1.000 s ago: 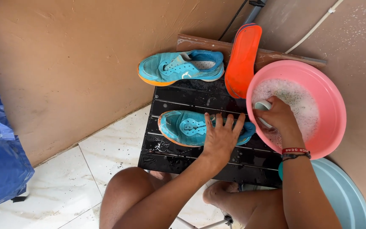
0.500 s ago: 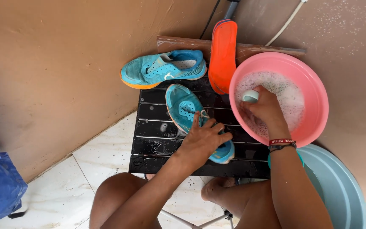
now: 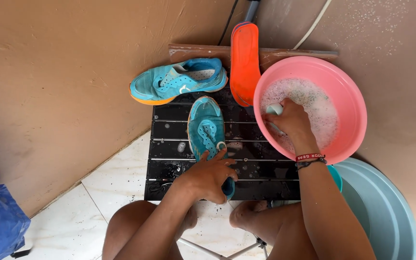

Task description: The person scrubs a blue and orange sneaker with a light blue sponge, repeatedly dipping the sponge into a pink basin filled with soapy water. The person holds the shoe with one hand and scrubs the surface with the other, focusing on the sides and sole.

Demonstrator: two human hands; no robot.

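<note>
Now the teal shoe (image 3: 207, 130) is pointing straight away from the person, with its toe far and its heel near; half a second ago it was lying slanted. It is resting on the wet black slatted table (image 3: 266, 166). The left hand (image 3: 211, 177) is gripping the heel end of this shoe, with fingers curled around it. The right hand (image 3: 289, 120) is dipping into the soapy water in the pink basin (image 3: 350, 96) on the right, and it is closing around a pale green thing (image 3: 274, 109), too hidden to name. Just beyond the shoe, a second teal shoe (image 3: 179, 81) is lying on its side. An orange insole (image 3: 244, 60) is leaning between that shoe and the basin. A pale blue tub (image 3: 386, 212) is sitting near right, below the basin.
</note>
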